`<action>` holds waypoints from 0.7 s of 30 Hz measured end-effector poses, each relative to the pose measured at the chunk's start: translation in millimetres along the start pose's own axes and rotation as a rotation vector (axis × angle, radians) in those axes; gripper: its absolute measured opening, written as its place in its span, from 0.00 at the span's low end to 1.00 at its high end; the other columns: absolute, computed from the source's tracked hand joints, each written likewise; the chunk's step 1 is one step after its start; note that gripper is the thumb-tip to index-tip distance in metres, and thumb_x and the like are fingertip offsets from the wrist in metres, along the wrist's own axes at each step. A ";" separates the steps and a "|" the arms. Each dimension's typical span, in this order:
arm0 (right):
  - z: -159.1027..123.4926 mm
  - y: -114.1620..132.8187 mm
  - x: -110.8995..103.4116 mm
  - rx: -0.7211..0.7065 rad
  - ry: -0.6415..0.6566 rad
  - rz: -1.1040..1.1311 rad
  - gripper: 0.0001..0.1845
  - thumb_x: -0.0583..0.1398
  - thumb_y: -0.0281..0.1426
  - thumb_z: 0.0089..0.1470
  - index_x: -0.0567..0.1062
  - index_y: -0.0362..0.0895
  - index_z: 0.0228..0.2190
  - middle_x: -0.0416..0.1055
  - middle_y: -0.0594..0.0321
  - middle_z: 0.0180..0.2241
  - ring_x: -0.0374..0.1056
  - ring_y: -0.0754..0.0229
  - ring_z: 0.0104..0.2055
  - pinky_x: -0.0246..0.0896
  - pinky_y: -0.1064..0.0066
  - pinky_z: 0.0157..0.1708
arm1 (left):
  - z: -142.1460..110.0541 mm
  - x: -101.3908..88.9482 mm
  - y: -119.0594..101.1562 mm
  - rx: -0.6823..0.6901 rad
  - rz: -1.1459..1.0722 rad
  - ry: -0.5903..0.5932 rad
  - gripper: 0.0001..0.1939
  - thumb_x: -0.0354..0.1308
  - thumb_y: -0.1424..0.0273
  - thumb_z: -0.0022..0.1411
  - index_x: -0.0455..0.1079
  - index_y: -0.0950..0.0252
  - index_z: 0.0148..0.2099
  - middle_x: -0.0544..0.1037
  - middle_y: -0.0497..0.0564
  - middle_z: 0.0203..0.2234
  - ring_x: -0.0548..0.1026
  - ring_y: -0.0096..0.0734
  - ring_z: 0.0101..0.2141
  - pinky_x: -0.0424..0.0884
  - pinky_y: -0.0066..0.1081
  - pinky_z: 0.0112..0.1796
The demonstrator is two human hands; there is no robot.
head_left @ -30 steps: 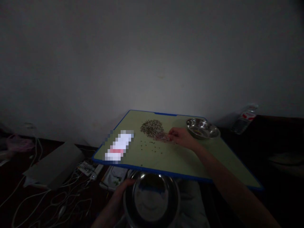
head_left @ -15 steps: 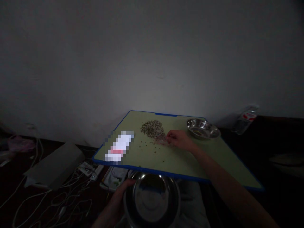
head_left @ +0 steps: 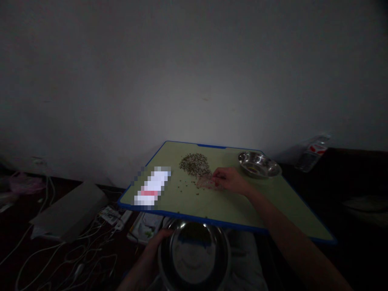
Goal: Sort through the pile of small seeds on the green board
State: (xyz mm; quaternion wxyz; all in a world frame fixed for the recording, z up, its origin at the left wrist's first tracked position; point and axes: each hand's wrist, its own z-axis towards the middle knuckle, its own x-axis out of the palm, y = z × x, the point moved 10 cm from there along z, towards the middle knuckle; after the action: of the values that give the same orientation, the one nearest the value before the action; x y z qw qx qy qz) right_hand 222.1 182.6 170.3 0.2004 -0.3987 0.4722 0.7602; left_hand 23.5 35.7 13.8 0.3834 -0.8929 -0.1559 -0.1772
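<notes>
Gripped with the left hand a bowl, round, mirror-bright and dark-walled, by its left rim, below the near edge of the board. Had small, dark seeds heaped on that pale green surface, with a few strewn nearer. Pinched a film, see-through, pinkish and crumpled, in the right hand, beside the seeds. Had a second bowl, shiny steel, standing toward the back right.
</notes>
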 end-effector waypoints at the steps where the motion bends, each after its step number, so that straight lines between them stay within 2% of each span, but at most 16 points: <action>1: -0.5 0.1 0.6 0.001 0.005 0.000 0.09 0.55 0.33 0.48 0.71 0.41 0.27 0.72 0.63 0.21 0.66 0.66 0.22 0.55 0.77 0.23 | 0.4 -0.4 0.3 -0.003 0.000 -0.007 0.09 0.55 0.67 0.48 0.71 0.68 0.22 0.76 0.50 0.15 0.73 0.32 0.22 0.66 0.30 0.29; 12: -3.1 0.5 11.3 0.055 0.067 0.118 0.07 0.57 0.32 0.46 0.70 0.40 0.26 0.70 0.63 0.21 0.64 0.67 0.20 0.55 0.78 0.19 | 1.4 -2.4 1.2 0.010 -0.007 -0.016 0.08 0.55 0.68 0.48 0.71 0.68 0.24 0.77 0.48 0.16 0.73 0.31 0.23 0.65 0.29 0.30; 18: -5.6 1.5 21.0 0.081 0.137 0.218 0.06 0.56 0.32 0.46 0.68 0.41 0.24 0.70 0.64 0.20 0.64 0.68 0.19 0.56 0.79 0.18 | -0.6 -2.6 1.1 0.004 0.006 -0.028 0.09 0.55 0.69 0.48 0.71 0.68 0.22 0.77 0.49 0.15 0.73 0.31 0.22 0.65 0.30 0.30; 21: -8.6 1.2 27.5 0.118 0.215 0.239 0.08 0.56 0.34 0.47 0.67 0.41 0.25 0.70 0.64 0.20 0.63 0.68 0.17 0.56 0.79 0.16 | -2.0 -1.3 1.1 -0.001 0.019 -0.025 0.10 0.54 0.69 0.49 0.72 0.68 0.23 0.78 0.50 0.17 0.73 0.31 0.22 0.65 0.30 0.30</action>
State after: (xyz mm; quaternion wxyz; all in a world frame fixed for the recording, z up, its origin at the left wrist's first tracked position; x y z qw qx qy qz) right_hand 208.3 172.5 147.1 0.0798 -0.4062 0.5789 0.7025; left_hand 22.4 33.3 13.8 0.3826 -0.8967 -0.1519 -0.1626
